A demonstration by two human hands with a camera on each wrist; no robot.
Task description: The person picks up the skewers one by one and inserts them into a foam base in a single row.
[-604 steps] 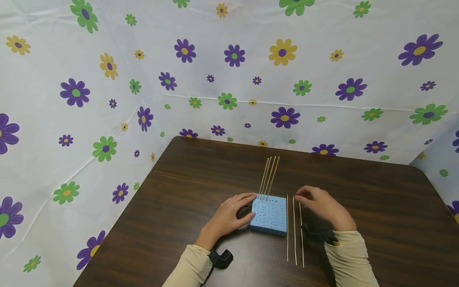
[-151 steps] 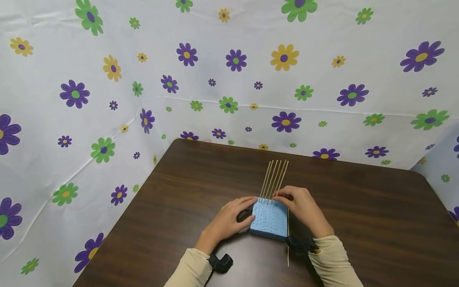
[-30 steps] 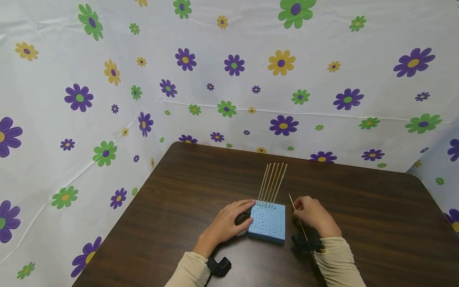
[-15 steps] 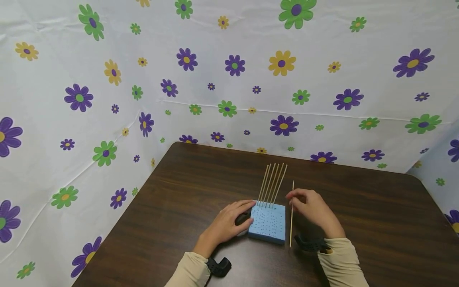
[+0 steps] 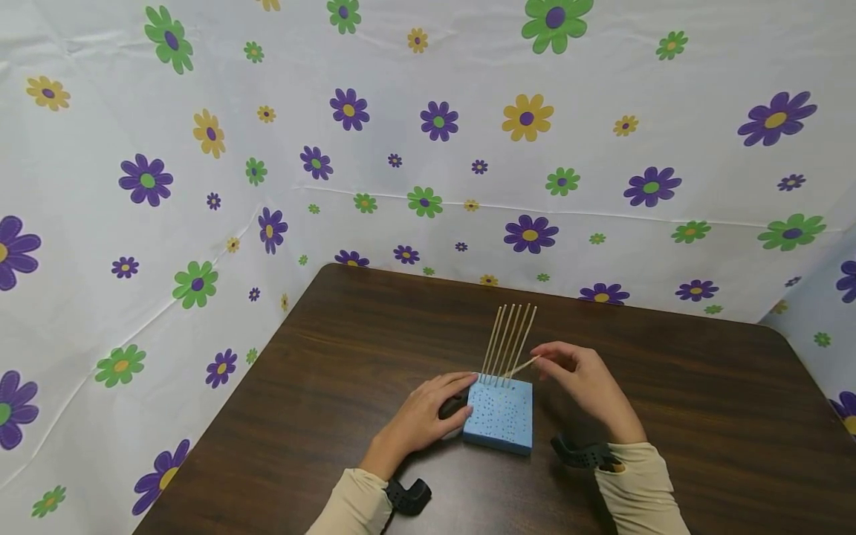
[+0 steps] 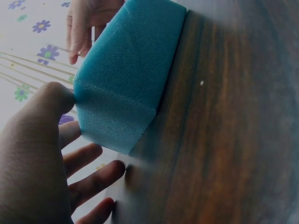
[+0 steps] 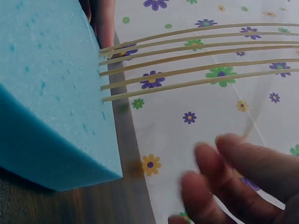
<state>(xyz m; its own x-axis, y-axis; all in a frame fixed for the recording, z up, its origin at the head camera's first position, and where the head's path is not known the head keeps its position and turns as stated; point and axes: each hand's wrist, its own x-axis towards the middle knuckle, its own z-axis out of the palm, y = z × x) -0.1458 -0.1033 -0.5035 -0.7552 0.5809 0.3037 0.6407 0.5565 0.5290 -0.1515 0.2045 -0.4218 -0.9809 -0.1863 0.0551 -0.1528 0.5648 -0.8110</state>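
A blue foam block (image 5: 498, 416), its top pitted with small holes, lies on the table. Several thin wooden skewers (image 5: 491, 344) stand in a row along its far edge, leaning slightly. My left hand (image 5: 417, 416) rests against the block's left side; in the left wrist view the thumb and index touch the foam (image 6: 124, 60) while the other fingers spread loosely. Just right of the row, my right hand (image 5: 588, 379) pinches another skewer (image 5: 524, 366), tilted down-left towards the row's right end. Whether its lower tip touches the foam, I cannot tell.
The dark wood-grain table (image 5: 374, 327) has rounded far corners. Behind it and at the sides hangs a white flower-print sheet (image 5: 401, 74). Black wrist camera mounts (image 5: 409, 498) sit on both wrists.
Earlier skewers lying right of the block now stand in the row. Over the last second the right hand swung its skewer from beside the block towards the row. The left hand stayed put.
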